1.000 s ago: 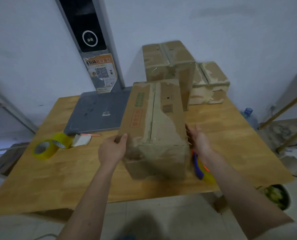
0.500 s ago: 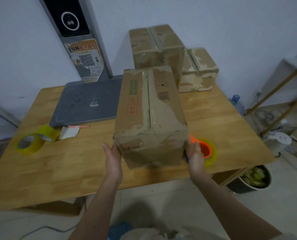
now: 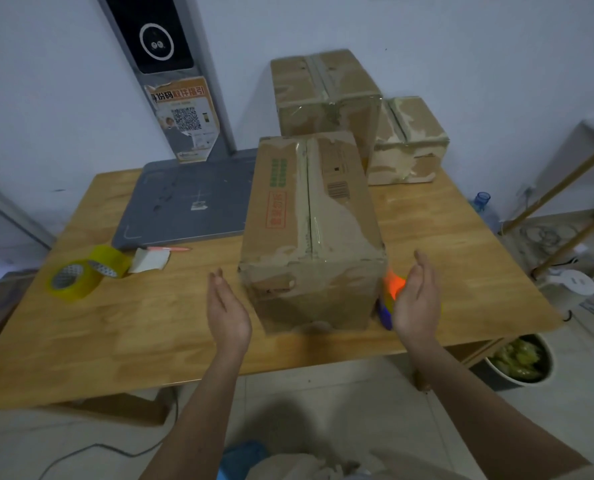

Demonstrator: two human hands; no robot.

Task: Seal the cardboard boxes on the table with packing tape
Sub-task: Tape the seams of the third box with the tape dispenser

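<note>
At frame centre your cardboard box (image 3: pixel 309 230) sits on the tabletop (image 3: pixel 150 323), seam up for taping; your left hand (image 3: pixel 228 315) and right hand (image 3: pixel 415 301) flank it, fingers straight, holding nothing.

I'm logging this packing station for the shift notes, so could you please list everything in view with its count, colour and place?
cardboard boxes: three, brown; one at the table's near edge between the hands, two at the back by the wall.
tape rolls: two, yellowish, touching, on the table's left.
tape dispenser: one, orange and blue, right of the near box, partly hidden.
grey mat: one, back left of the table.
pen: one, pink, at the mat's front edge.
paper piece: one, white, beside the rolls.
table: one, wooden.
left hand: open, apart from the box.
right hand: open, apart from the box.
</note>
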